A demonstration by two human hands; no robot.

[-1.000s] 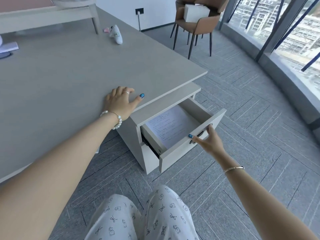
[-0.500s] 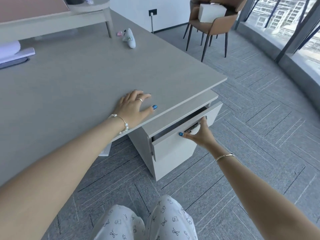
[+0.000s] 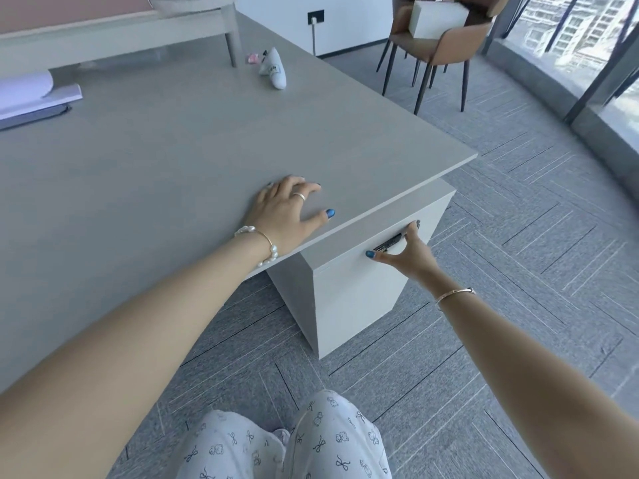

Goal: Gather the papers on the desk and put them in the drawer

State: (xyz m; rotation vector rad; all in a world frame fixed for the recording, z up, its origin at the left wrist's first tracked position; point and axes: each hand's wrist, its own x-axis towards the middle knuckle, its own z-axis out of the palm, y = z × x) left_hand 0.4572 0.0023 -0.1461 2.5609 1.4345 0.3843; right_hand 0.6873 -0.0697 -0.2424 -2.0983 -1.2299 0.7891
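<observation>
Looking down, you see your knees in white pants (image 3: 276,447) with little bows at 6 o'clock, close to you. Your two hands are well apart.

Your right hand (image 3: 406,252) is at about 3 o'clock from the middle. It is on the front of the drawer (image 3: 359,271), with the fingers hooked into the dark handle (image 3: 390,242) and the thumb spread out flat on the drawer front. A thin gold bangle (image 3: 454,293) sits on that wrist. The drawer is pushed all the way in, flush with its small grey cabinet (image 3: 287,292), so you cannot see the papers from here.

Your left hand (image 3: 288,212) is just past that, near the middle, at about 11 o'clock from your right hand. It lies flat and open on the counter (image 3: 155,167), close to the near edge, holding nothing. It has a ring on one finger and a pearl bracelet (image 3: 262,247) on the wrist.

Farther out, at 12 o'clock, a small white thing (image 3: 275,69) lies on the counter, with a tiny pink thing (image 3: 253,59) just beside it. At 10 o'clock, at the far left edge, a white pad (image 3: 31,95) rests on something dark and flat.

Way off at 1 o'clock, a brown chair (image 3: 439,39) stands on the grey floor (image 3: 518,236) with a white box (image 3: 437,17) on its seat. Big windows (image 3: 587,36) curve around at 2 o'clock.
</observation>
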